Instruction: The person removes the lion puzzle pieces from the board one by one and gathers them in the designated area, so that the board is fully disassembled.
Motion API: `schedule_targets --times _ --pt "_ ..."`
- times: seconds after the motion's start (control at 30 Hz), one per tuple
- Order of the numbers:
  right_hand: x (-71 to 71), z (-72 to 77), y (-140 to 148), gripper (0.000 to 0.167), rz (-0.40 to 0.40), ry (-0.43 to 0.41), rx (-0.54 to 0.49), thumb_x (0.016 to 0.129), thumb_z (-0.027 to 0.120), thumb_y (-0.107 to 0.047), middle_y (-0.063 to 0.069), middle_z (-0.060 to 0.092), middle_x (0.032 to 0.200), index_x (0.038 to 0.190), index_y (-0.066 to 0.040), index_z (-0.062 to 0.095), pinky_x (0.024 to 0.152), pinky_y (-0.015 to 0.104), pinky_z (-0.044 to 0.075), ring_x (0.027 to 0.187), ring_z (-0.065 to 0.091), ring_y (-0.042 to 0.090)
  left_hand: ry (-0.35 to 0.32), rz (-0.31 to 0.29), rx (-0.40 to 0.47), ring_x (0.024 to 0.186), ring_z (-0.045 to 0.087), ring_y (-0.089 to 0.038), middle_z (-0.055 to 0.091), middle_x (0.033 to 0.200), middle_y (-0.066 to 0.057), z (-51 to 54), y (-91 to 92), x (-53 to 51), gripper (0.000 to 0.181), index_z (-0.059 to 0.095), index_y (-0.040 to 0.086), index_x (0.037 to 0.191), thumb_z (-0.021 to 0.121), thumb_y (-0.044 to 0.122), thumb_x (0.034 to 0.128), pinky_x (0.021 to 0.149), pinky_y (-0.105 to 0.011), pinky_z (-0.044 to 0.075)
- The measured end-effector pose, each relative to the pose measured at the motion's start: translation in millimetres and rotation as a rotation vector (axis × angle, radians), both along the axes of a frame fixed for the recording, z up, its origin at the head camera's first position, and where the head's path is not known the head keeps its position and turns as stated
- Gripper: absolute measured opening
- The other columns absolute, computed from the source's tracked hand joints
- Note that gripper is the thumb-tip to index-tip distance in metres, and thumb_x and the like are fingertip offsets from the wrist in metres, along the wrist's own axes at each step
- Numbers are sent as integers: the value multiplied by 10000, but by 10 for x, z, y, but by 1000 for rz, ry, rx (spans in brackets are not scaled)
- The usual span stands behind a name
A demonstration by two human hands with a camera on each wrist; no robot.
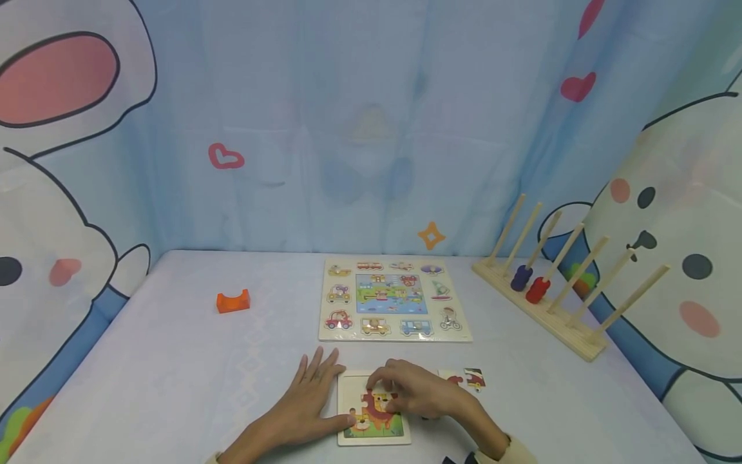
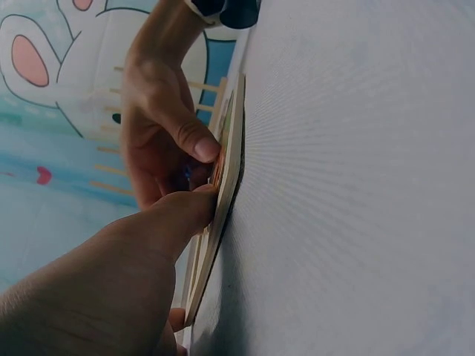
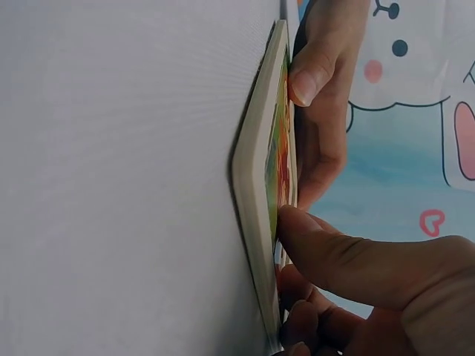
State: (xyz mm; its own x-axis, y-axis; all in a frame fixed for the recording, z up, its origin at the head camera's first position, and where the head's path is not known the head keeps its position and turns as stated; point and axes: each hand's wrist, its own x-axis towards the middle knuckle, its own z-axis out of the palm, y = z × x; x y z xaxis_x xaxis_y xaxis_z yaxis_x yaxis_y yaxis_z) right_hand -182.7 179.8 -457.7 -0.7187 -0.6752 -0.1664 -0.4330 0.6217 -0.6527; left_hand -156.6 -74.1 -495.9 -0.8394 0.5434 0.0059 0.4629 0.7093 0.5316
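In the head view, a small wooden jigsaw puzzle with a light frame and an animal picture lies flat near the front of the table. My left hand rests at its left side with fingers spread, its thumb on the lower left of the picture. Over the upper right of the puzzle, my right hand curls its fingers and thumb about a reddish-brown puzzle piece. Both wrist views show the thumbs touching the picture face; the piece's edges are partly hidden by the fingers. Loose puzzle pieces lie beyond the right wrist.
Behind the puzzle lies a larger vehicle puzzle board. A wooden rack of upright pegs stands at the right, with purple beads and red beads. An orange notched block sits at the left. A printed curtain hangs behind.
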Motion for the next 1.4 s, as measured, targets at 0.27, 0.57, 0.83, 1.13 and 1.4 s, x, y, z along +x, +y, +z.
schedule_targets --times 0.27,0.57,0.83,1.13,1.4 --pt "7 10 -16 311 6 4 14 843 720 -139 -99 518 878 1112 -255 615 709 213 437 797 461 62 -2 1 -5 1473 26 -340 185 1590 -123 -16 2 -5 870 380 90 1418 517 713 826 1172 -558 -1" --pt "7 -2 -14 335 6 5 3 841 716 -109 -95 516 872 1107 -270 592 723 221 427 807 459 68 11 -3 0 1472 33 -342 188 1589 -124 -14 4 -4 862 380 88 1413 524 705 829 1172 -559 6" --pt "16 -18 -23 308 -20 17 -16 842 718 -126 -84 519 854 1080 -275 591 703 226 424 787 465 70 25 -5 3 1470 39 -349 192 1587 -130 -10 3 3 854 378 86 1411 530 696 832 1173 -557 8" --pt "31 -44 -79 237 -81 41 -17 854 706 -149 -85 534 863 1005 -292 591 687 243 424 784 481 84 29 -7 5 1470 39 -353 198 1585 -133 -11 -6 1 843 379 93 1406 530 692 834 1172 -561 9" --pt "35 -36 -76 191 -97 70 -15 838 733 -228 -90 517 913 975 -299 622 674 227 417 781 471 78 32 -16 10 1468 40 -357 202 1582 -139 -6 -9 5 835 376 89 1404 529 685 840 1171 -561 9"
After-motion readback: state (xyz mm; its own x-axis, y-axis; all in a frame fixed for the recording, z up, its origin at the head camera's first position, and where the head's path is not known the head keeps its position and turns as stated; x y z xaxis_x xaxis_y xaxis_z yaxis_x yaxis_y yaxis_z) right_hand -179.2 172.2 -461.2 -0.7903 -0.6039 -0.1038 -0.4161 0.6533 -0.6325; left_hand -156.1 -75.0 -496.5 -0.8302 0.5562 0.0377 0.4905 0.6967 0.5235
